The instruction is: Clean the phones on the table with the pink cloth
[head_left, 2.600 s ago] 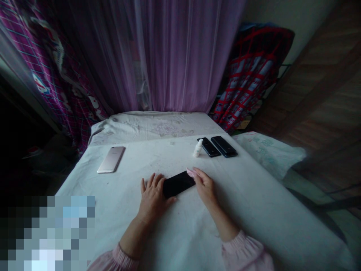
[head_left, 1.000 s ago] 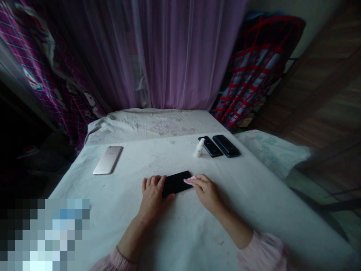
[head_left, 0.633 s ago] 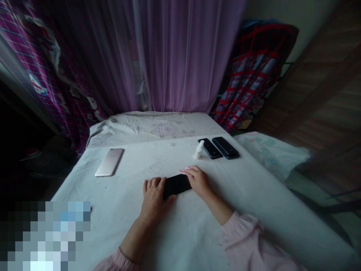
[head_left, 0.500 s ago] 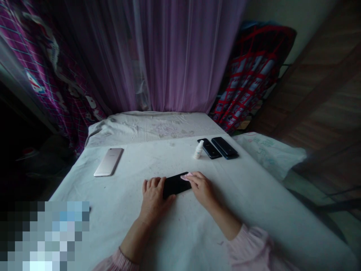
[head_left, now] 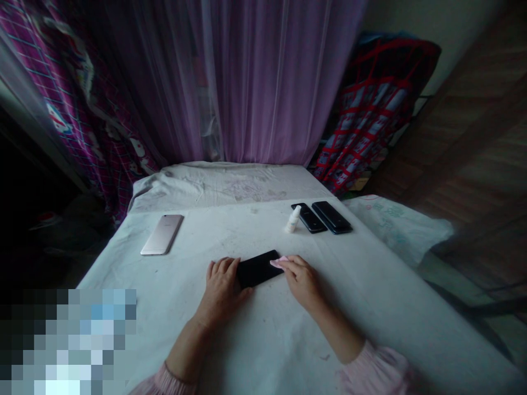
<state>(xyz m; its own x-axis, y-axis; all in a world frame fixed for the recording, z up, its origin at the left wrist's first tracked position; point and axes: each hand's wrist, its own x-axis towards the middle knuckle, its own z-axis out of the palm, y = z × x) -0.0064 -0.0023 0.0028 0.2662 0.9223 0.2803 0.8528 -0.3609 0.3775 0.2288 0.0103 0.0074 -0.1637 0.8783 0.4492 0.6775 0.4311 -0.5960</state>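
Black phone [head_left: 258, 269]: left hand [head_left: 220, 288] rests flat, fingers together; right hand [head_left: 302, 280] pinches perhaps a pink cloth [head_left: 279, 262]; bottle [head_left: 293, 219] label unreadable.

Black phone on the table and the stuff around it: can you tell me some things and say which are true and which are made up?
1. The left hand rests on the left end of the black phone. True.
2. The right hand holds the bottle. False: it presses a small pink cloth at the phone's right end; the bottle stands apart, farther back.
3. Two dark phones lie side by side just right of the bottle. True.
4. The pink phone lies under the left hand. False: it lies alone at the far left of the table.
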